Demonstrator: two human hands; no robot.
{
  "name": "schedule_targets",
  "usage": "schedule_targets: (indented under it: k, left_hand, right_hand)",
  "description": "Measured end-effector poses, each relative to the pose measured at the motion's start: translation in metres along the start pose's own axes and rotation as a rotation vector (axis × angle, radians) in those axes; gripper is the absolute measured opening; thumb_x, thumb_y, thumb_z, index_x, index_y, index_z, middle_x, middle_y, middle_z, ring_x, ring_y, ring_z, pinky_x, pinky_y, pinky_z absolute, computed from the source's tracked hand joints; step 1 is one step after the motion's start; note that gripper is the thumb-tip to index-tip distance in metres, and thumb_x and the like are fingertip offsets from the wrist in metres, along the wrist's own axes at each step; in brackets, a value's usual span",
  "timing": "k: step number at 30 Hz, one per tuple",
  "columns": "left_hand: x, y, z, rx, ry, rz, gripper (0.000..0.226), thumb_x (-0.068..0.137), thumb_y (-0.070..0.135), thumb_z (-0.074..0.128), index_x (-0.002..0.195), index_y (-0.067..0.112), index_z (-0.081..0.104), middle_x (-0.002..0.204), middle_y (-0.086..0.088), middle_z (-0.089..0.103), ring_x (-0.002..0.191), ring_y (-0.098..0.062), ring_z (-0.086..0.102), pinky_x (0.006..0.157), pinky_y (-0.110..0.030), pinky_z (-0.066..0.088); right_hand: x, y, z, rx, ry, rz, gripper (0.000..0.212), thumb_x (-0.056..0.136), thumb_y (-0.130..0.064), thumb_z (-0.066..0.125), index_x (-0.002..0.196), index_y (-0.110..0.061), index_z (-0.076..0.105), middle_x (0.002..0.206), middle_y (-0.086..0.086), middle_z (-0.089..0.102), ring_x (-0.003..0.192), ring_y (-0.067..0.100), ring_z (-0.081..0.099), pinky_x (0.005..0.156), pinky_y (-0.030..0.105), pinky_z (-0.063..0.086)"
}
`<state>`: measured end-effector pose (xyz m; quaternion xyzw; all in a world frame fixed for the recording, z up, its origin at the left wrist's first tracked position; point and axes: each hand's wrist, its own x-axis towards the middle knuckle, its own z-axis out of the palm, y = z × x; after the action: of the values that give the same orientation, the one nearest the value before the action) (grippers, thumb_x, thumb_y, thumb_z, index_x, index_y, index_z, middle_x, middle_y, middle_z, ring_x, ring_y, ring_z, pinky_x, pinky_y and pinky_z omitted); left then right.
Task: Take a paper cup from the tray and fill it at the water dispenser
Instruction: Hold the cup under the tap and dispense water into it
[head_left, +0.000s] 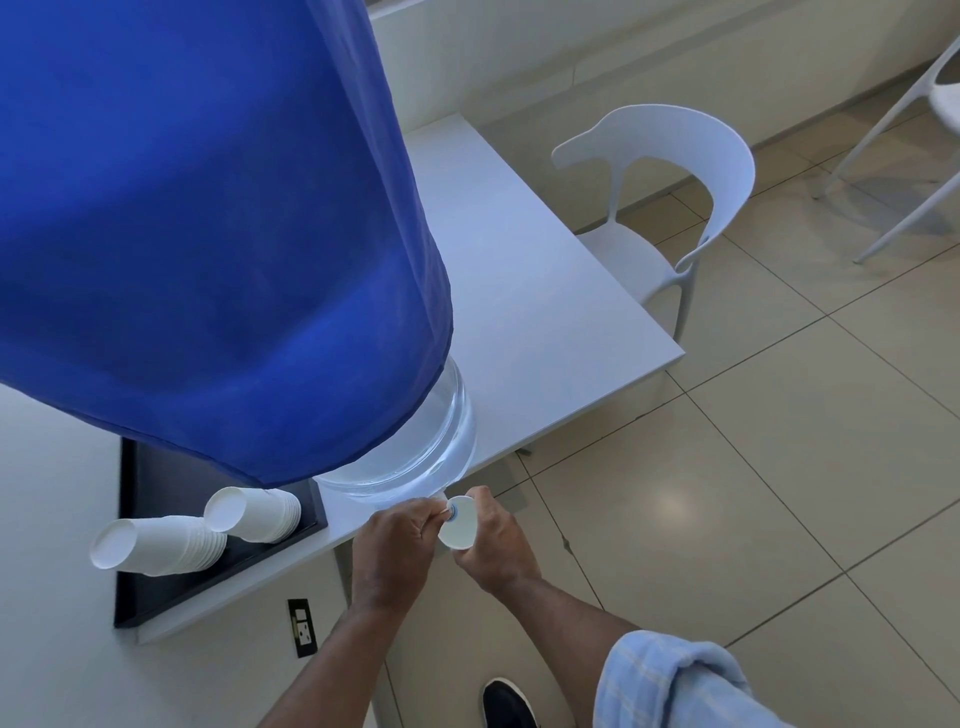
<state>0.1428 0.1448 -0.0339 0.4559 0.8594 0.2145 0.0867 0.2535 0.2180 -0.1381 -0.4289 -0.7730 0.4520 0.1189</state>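
A big water bottle (415, 457) under a blue cloth cover (208, 234) stands on the white table (545, 322). Its small tap (451, 512), with a blue ring, juts out over the table's front edge. My left hand (397, 551) pinches the tap. My right hand (491, 545) holds a white paper cup (457, 527) right under the tap, its mouth facing up at me. To the left, a black tray (150, 478) carries two stacks of paper cups (161, 543) lying on their sides.
A white chair (675, 208) stands at the table's right side, and part of another chair (914, 119) shows at the far right. The floor is tiled. A wall socket (302, 626) sits below the table edge. My dark shoe (506, 704) is at the bottom.
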Motion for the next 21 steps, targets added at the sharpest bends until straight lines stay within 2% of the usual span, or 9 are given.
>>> schedule_targets:
  k: [4, 7, 10, 14, 18, 21]
  left_hand:
    - [-0.008, -0.004, 0.003, 0.034, 0.001, 0.1, 0.008, 0.093, 0.028, 0.08, 0.101, 0.029, 0.082, 0.103, 0.019, 0.083, 0.085, -0.01, 0.08, 0.061, -0.033, 0.064]
    - [-0.017, -0.012, 0.006, 0.036, -0.029, 0.097, 0.027, 0.09, 0.026, 0.084, 0.114, 0.037, 0.079, 0.125, 0.026, 0.076, 0.103, -0.007, 0.078, 0.071, -0.037, 0.067]
    - [-0.026, -0.012, 0.004, 0.021, -0.057, 0.048, 0.045, 0.087, 0.026, 0.086, 0.127, 0.043, 0.074, 0.137, 0.029, 0.067, 0.116, -0.001, 0.072, 0.078, -0.035, 0.067]
    - [-0.029, -0.008, 0.001, 0.003, -0.081, 0.03, 0.047, 0.091, 0.034, 0.081, 0.135, 0.045, 0.068, 0.142, 0.034, 0.059, 0.122, 0.003, 0.066, 0.084, -0.027, 0.06]
    - [-0.027, -0.005, 0.002, -0.04, -0.064, -0.017, 0.042, 0.091, 0.033, 0.081, 0.132, 0.039, 0.072, 0.137, 0.034, 0.06, 0.125, 0.004, 0.063, 0.088, -0.023, 0.054]
    - [-0.025, -0.003, 0.003, -0.072, -0.074, -0.061, 0.042, 0.089, 0.031, 0.083, 0.129, 0.034, 0.075, 0.133, 0.036, 0.057, 0.111, -0.008, 0.074, 0.085, -0.024, 0.055]
  right_hand:
    - [-0.001, 0.0, -0.001, -0.002, 0.0, -0.009, 0.058, 0.079, -0.033, 0.087, 0.123, -0.03, 0.048, 0.112, -0.004, 0.066, 0.095, 0.014, 0.067, 0.071, 0.027, 0.061]
    - [-0.001, 0.001, -0.001, 0.006, 0.004, -0.02, 0.055, 0.08, -0.033, 0.086, 0.121, -0.029, 0.049, 0.109, -0.005, 0.065, 0.09, 0.011, 0.063, 0.067, 0.02, 0.056]
    - [0.0, 0.002, 0.001, 0.009, 0.01, -0.023, 0.054, 0.08, -0.033, 0.085, 0.12, -0.028, 0.049, 0.108, -0.005, 0.064, 0.089, 0.013, 0.062, 0.066, 0.024, 0.057]
    - [-0.002, 0.006, 0.003, 0.003, 0.014, -0.023, 0.054, 0.08, -0.033, 0.085, 0.12, -0.026, 0.05, 0.106, -0.007, 0.06, 0.09, 0.014, 0.061, 0.067, 0.03, 0.059]
    - [-0.004, 0.007, 0.002, -0.001, 0.015, -0.008, 0.05, 0.081, -0.031, 0.084, 0.118, -0.024, 0.051, 0.1, -0.008, 0.056, 0.09, 0.018, 0.063, 0.068, 0.036, 0.059]
    - [-0.004, 0.009, 0.0, 0.004, 0.022, 0.022, 0.049, 0.08, -0.034, 0.083, 0.116, -0.026, 0.05, 0.101, -0.005, 0.061, 0.087, 0.019, 0.064, 0.065, 0.037, 0.058]
